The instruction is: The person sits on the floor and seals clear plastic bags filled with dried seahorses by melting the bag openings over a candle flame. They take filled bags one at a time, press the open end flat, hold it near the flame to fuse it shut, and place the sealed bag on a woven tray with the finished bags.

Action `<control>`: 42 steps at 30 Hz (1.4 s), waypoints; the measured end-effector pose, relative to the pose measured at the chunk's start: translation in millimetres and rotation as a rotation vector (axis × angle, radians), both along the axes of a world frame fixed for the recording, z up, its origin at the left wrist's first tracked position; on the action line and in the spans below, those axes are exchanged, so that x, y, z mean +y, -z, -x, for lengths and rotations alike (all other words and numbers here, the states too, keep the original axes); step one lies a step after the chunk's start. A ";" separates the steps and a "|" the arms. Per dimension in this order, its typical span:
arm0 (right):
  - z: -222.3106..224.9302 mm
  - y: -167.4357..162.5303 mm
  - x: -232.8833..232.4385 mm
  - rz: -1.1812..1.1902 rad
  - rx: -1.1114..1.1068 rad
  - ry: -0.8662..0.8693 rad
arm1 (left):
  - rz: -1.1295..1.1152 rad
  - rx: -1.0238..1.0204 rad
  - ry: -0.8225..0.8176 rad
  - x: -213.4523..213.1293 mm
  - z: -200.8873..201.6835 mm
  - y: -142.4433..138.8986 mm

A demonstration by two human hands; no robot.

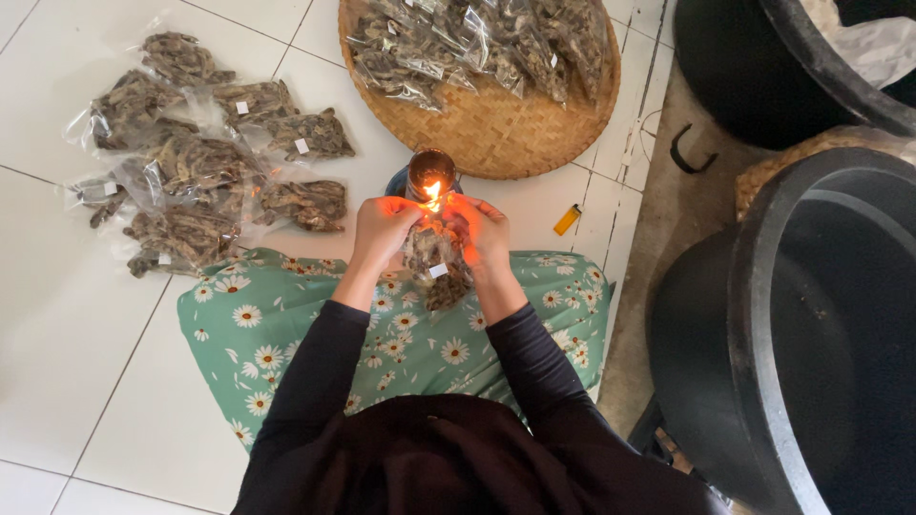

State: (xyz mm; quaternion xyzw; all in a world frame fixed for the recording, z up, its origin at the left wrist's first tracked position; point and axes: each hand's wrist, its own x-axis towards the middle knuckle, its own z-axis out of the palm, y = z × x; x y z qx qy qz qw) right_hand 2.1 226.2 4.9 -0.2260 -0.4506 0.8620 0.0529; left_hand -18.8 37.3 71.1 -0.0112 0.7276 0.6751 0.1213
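Sealing a packet at the flame, with piles on both sides.

Both hands are up at the small lamp point(430, 175): the left hand point(380, 229) and right hand point(485, 232) have their fingers point(401, 212) closed on the top edge of a clear packet point(434, 264) of dried brown pieces, held just under the flame point(433, 194), the packet hanging down between the fingers over the flowered skirt point(286, 329). Out beyond the left fingers, a heap of filled packets point(196, 157) lies on the tiled floor point(57, 315); beyond the flame, more packets fill the woven tray point(496, 133). Which pile is sealed I can't tell, so progress looks mid-batch at best. An orange lighter point(567, 219) sits right of the right fingers. Fingertips glow out in the flame; the packet's edge is hard to read.
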 end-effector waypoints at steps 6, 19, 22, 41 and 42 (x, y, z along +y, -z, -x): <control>1.9 0.4 2.9 -0.004 -0.001 0.015 | -0.058 -0.006 -0.015 0.5 -2.2 2.7; -2.3 -3.0 -10.3 -0.022 -0.007 -0.022 | -0.076 -0.042 -0.056 -9.9 -10.7 2.3; -2.7 -4.1 -10.1 -0.010 -0.017 -0.025 | -0.034 -0.043 -0.060 -10.2 -11.7 0.5; 9.7 9.2 7.0 -0.027 0.012 0.053 | 0.044 0.023 -0.082 -0.6 -4.7 14.6; 10.1 8.9 7.4 -0.026 0.013 0.057 | 0.066 0.042 -0.085 -0.2 -5.3 11.7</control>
